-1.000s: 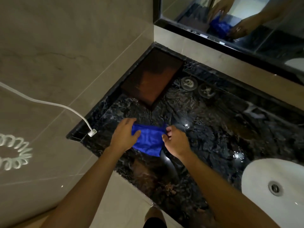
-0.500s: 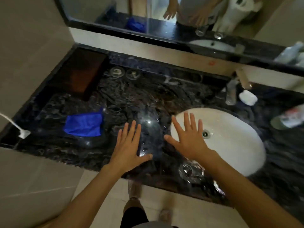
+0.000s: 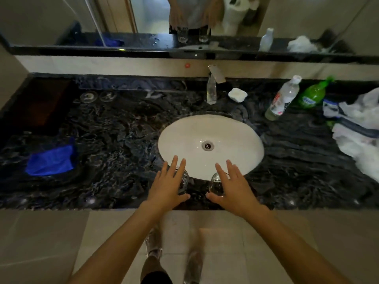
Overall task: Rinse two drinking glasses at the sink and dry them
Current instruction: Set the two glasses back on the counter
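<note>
Hands first: both are flat and spread, fingers straight and apart, gripping nothing. The left hand hangs over the left glass and the right hand over the right glass. I can't tell whether the palms touch the rims, though the mirror shows both glasses upright with the hands just above them.

A second ago those same hands were far along the counter to the left, pinching the blue cloth by its edges. Half a second ago they had let it go and were crossing, open, towards the sink. Now the cloth lies by itself, well apart on the left. The glasses stand side by side on the counter, just at the sink's near rim. No stream shows from the tap at the back.

My guess is that the cloth has been laid ready and the glasses come next, one per hand, for rinsing. They might equally be dried already and just set down.
</note>
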